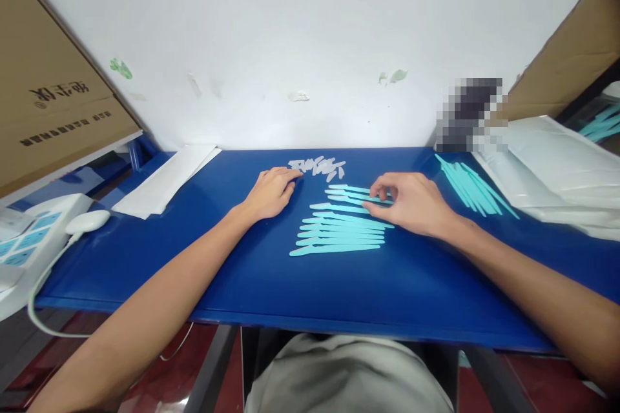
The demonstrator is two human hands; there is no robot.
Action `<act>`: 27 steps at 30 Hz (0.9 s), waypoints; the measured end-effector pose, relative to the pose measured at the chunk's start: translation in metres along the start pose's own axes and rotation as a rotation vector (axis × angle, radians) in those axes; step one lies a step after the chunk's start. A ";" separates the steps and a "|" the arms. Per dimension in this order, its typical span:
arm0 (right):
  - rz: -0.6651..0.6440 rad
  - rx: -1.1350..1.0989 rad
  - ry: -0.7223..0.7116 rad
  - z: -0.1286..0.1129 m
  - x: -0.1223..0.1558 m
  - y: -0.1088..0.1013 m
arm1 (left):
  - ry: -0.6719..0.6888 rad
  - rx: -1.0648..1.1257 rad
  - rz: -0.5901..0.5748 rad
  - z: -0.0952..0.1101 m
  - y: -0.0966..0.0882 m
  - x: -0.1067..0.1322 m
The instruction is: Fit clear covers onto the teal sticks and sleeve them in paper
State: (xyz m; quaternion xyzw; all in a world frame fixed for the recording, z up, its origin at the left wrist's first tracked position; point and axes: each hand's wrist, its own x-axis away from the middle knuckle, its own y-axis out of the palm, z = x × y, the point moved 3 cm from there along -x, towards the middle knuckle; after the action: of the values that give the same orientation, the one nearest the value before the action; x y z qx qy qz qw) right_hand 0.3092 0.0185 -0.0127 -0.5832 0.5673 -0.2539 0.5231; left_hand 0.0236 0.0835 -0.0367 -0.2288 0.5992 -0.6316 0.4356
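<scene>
Several turquoise eyebrow razors (341, 241) lie side by side on the blue table, blade ends to the left. My right hand (411, 203) is over the handle ends of the upper ones, thumb and curled fingers closed around a razor handle (356, 197); part of the grip is hidden. Beyond the row is a small pile of whitish translucent blade caps (317, 166). My left hand (274, 192) rests at the left edge of this pile, fingers stretched toward it, the index fingertip by the nearest caps. Nothing shows in that hand.
More turquoise razors (469, 187) lie in a loose heap at the right, beside white plastic bags (542, 174). White paper sheets (167, 181) lie at the left, near a white device with a cable (87, 222). Cardboard (62, 71) stands at the left; a white wall (300, 45) closes the back.
</scene>
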 end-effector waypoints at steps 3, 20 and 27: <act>-0.032 -0.054 -0.059 -0.007 0.003 -0.006 | 0.060 -0.013 0.043 0.006 -0.003 0.000; -0.498 -0.151 -0.231 -0.001 0.003 -0.002 | 0.096 0.033 0.083 0.002 0.000 0.000; -0.312 -0.181 -0.236 -0.005 0.001 -0.011 | 0.113 0.107 0.168 0.010 -0.009 0.001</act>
State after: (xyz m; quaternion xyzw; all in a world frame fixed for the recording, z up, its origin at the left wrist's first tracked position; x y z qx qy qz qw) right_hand 0.3092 0.0138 -0.0019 -0.7341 0.4255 -0.2098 0.4859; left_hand 0.0289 0.0762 -0.0268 -0.1181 0.6053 -0.6358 0.4642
